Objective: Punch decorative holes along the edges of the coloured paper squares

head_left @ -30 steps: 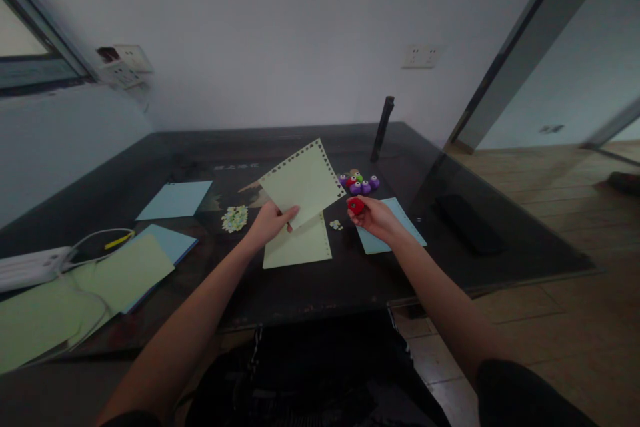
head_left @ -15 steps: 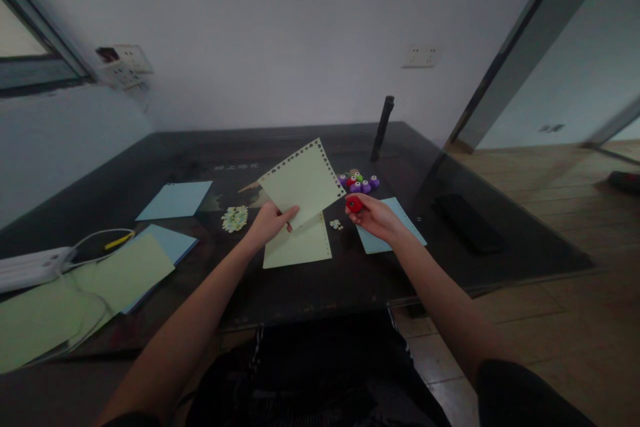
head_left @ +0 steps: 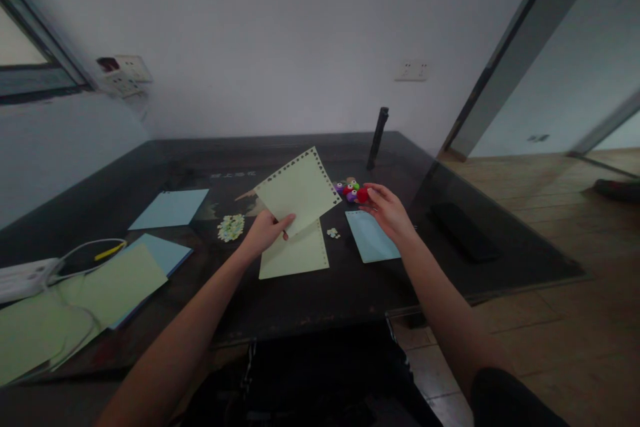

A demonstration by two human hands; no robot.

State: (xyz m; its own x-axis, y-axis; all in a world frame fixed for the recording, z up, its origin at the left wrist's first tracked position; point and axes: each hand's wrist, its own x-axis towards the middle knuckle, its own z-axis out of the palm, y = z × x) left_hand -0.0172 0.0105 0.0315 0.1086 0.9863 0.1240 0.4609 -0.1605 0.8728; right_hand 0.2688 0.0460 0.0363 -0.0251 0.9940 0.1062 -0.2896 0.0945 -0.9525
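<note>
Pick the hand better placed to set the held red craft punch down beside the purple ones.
The right hand, I'd judge: it holds that red craft punch close to the purple ones, while the left hand grips a pale green sheet.

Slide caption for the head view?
Left hand holds a hole-edged green sheet; right hand holds a red punch beside purple punches.

This was a plain indoor room, a study or small office, though which could not be told. A dark table [head_left: 345, 303] stood with its far edge along a pale wall [head_left: 270, 40]. A wall socket [head_left: 411, 71] sat above the far right corner, a window [head_left: 27, 47] beyond the far left. Notebook-style punched paper [head_left: 295, 193] suggested desk work; tan flooring [head_left: 530, 320] stretched past the right edge.
</note>
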